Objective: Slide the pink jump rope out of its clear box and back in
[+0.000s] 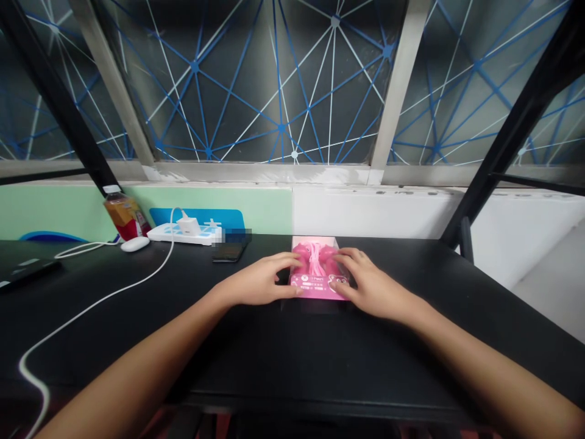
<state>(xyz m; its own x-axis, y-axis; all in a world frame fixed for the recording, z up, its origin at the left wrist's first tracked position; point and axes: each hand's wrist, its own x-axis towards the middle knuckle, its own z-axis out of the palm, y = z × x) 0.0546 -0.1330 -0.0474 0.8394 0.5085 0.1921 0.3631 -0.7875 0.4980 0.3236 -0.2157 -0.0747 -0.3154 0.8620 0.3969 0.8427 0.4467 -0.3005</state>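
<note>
Flat matte-black bench [311,360] extends R & down to its near edge. Bare L hand [256,280] & R hand [375,283], part-open, fingers curved, touch opp. sides of a pink rectangular see-thru box [315,289] nr bench's back edge, can't tell if firmly gripped; inside, deep-pink rounded pcs [327,256] & paler pink cord bundle [315,259].

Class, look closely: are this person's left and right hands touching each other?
Apart. The head view shows it: the pink box sits between the left hand and right hand, its printed front visible between their thumbs.
</note>
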